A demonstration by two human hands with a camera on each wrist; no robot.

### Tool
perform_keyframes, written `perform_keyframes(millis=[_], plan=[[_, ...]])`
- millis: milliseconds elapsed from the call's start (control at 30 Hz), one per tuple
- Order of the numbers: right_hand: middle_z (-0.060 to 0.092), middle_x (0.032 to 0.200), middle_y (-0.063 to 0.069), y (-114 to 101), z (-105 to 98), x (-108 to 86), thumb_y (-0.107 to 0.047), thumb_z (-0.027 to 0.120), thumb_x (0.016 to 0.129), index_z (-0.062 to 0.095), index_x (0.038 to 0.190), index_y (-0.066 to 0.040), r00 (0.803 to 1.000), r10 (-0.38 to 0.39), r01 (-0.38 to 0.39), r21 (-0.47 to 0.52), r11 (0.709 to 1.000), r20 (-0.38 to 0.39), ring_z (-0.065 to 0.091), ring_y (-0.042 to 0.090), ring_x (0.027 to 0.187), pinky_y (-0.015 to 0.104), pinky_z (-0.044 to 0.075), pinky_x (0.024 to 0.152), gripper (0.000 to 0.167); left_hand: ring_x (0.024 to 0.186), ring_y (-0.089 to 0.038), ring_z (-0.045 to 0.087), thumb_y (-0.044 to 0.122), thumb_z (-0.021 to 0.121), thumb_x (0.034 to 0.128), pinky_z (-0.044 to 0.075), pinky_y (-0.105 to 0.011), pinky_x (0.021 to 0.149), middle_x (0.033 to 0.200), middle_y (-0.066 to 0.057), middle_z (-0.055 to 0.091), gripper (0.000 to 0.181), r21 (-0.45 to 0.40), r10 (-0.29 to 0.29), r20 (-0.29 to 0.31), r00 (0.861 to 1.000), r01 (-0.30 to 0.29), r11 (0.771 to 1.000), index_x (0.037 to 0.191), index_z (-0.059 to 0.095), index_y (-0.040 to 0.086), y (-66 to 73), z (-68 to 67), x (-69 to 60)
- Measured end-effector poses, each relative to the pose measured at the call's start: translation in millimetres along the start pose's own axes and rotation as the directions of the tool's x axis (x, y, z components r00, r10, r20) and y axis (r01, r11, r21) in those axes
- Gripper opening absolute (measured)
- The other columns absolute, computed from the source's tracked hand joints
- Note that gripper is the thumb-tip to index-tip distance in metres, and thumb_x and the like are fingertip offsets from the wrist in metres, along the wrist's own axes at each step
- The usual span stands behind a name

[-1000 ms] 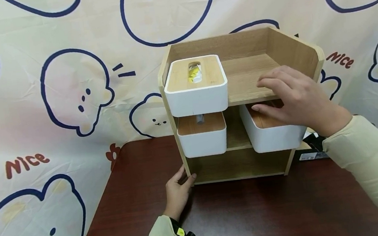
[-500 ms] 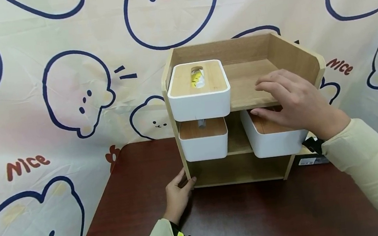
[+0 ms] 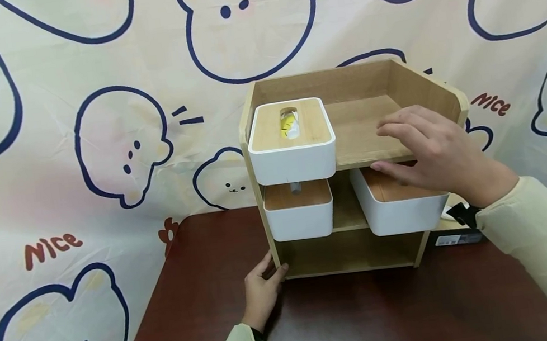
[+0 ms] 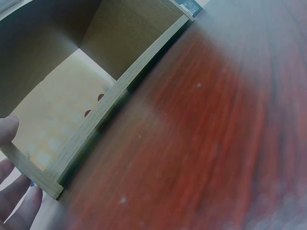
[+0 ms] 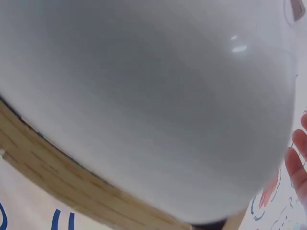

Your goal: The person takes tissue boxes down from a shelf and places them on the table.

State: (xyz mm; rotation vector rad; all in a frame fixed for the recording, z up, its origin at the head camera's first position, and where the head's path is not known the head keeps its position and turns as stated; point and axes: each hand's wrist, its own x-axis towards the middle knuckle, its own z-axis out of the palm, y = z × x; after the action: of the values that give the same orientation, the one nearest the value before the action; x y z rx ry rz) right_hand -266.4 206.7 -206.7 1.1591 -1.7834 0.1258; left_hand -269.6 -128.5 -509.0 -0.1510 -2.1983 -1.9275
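A wooden shelf unit (image 3: 348,251) stands on the dark red table. My left hand (image 3: 259,294) grips the lower end of its left side panel, thumb inside and fingers outside, also visible in the left wrist view (image 4: 18,199). A white box with a wooden lid (image 3: 294,163) sits at the top left, a packet showing in its slot. Below it are a smaller white box (image 3: 301,223) and, to the right, a wider one (image 3: 407,216). My right hand (image 3: 446,156) hovers over the wider box, near the top shelf's front edge, fingers apart and holding nothing.
A dark item with a label (image 3: 458,238) lies behind the unit's lower right. Cartoon-printed cloth (image 3: 123,232) hangs behind the table (image 3: 371,317). In the right wrist view, a large white surface (image 5: 144,96) fills most of the picture beside a wooden edge.
The head view has tilted, so the shelf unit and boxes appear lower in the picture. Both hands keep nearly the same places beside the unit.
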Motion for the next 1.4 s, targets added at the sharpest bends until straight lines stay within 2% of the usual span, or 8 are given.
perform_keyframes(millis=[300, 400, 667, 833, 1033, 1133, 1333, 1400], plan=[[0.065, 0.109, 0.018, 3.8, -1.1, 5.2, -0.049, 0.055, 0.096, 0.062, 0.11, 0.002, 0.997, -0.009, 0.01, -0.005, 1.0, 0.081, 0.061, 0.033, 0.098, 0.05, 0.052, 0.084, 0.053, 0.112, -0.019, 0.061, 0.027, 0.077, 0.0855, 0.056, -0.029, 0.074, 0.132, -0.002, 0.059, 0.054, -0.023, 0.017, -0.008, 1.0, -0.017, 1.0, 0.136, 0.059, 0.025, -2.3, 1.6, -0.8], [0.064, 0.108, 0.018, 4.6, -2.1, 9.0, -0.049, 0.054, 0.096, 0.062, 0.111, 0.002, 0.996, -0.023, 0.024, -0.011, 1.0, 0.091, 0.061, 0.033, 0.097, 0.049, 0.052, 0.084, 0.054, 0.111, -0.019, 0.062, 0.025, 0.078, 0.0855, 0.056, -0.028, 0.074, 0.132, -0.002, 0.059, 0.053, -0.017, 0.019, -0.005, 1.0, -0.019, 1.0, 0.135, 0.059, 0.025, -1.5, 1.8, 1.8], [0.064, 0.106, 0.018, -1.1, -8.1, 8.1, -0.047, 0.057, 0.095, 0.062, 0.11, 0.004, 0.996, -0.033, 0.032, 0.019, 0.999, 0.083, 0.061, 0.033, 0.094, 0.048, 0.052, 0.08, 0.053, 0.109, -0.021, 0.062, 0.026, 0.078, 0.0851, 0.056, -0.027, 0.071, 0.131, -0.007, 0.06, 0.057, -0.017, 0.006, -0.006, 1.0, -0.006, 1.0, 0.137, 0.056, 0.019, -6.8, 6.2, -9.4], [0.064, 0.109, 0.018, -0.6, -7.7, 8.4, -0.046, 0.059, 0.095, 0.061, 0.113, 0.003, 0.991, -0.014, 0.012, 0.018, 1.0, 0.131, 0.06, 0.033, 0.098, 0.048, 0.052, 0.083, 0.053, 0.106, -0.02, 0.064, 0.027, 0.079, 0.0843, 0.056, -0.027, 0.068, 0.128, -0.005, 0.062, 0.057, 0.007, 0.014, -0.026, 1.0, -0.014, 1.0, 0.137, 0.058, 0.022, -7.0, 3.1, -5.1], [0.063, 0.11, 0.018, 2.2, -8.7, 14.6, -0.047, 0.06, 0.094, 0.059, 0.114, 0.003, 0.988, 0.01, -0.01, 0.0, 1.0, 0.154, 0.059, 0.033, 0.098, 0.049, 0.052, 0.083, 0.054, 0.11, -0.021, 0.062, 0.026, 0.077, 0.0867, 0.056, -0.028, 0.071, 0.131, -0.006, 0.06, 0.056, 0.005, 0.015, -0.001, 1.0, -0.015, 1.0, 0.139, 0.055, 0.022, -0.7, -1.2, 4.9], [0.063, 0.112, 0.017, 1.8, -7.5, 18.0, -0.047, 0.06, 0.094, 0.059, 0.116, 0.002, 0.981, 0.021, -0.024, 0.014, 1.0, 0.192, 0.059, 0.032, 0.1, 0.048, 0.051, 0.085, 0.054, 0.111, -0.023, 0.061, 0.02, 0.077, 0.0867, 0.055, -0.027, 0.072, 0.131, -0.007, 0.059, 0.056, -0.003, -0.022, -0.008, 1.0, 0.022, 1.0, 0.138, 0.055, 0.018, 4.0, -3.3, 3.0], [0.063, 0.112, 0.018, 3.3, -4.5, 20.4, -0.039, 0.069, 0.09, 0.06, 0.117, 0.003, 0.974, 0.035, -0.044, 0.036, 0.998, 0.225, 0.058, 0.033, 0.101, 0.048, 0.05, 0.086, 0.051, 0.114, -0.027, 0.059, 0.01, 0.074, 0.0884, 0.055, -0.026, 0.074, 0.132, -0.013, 0.058, 0.054, 0.013, -0.031, 0.009, 0.999, 0.031, 0.999, 0.139, 0.053, 0.008, 32.0, -2.8, -7.8], [0.063, 0.112, 0.018, 4.8, -3.1, 21.3, -0.035, 0.071, 0.088, 0.059, 0.117, 0.003, 0.972, 0.031, -0.042, 0.041, 0.998, 0.232, 0.058, 0.033, 0.101, 0.047, 0.05, 0.087, 0.05, 0.116, -0.028, 0.058, 0.01, 0.073, 0.0888, 0.054, -0.026, 0.077, 0.134, -0.013, 0.057, 0.055, 0.008, -0.024, 0.015, 1.0, 0.024, 1.0, 0.139, 0.053, 0.007, 33.7, -1.2, -8.9]])
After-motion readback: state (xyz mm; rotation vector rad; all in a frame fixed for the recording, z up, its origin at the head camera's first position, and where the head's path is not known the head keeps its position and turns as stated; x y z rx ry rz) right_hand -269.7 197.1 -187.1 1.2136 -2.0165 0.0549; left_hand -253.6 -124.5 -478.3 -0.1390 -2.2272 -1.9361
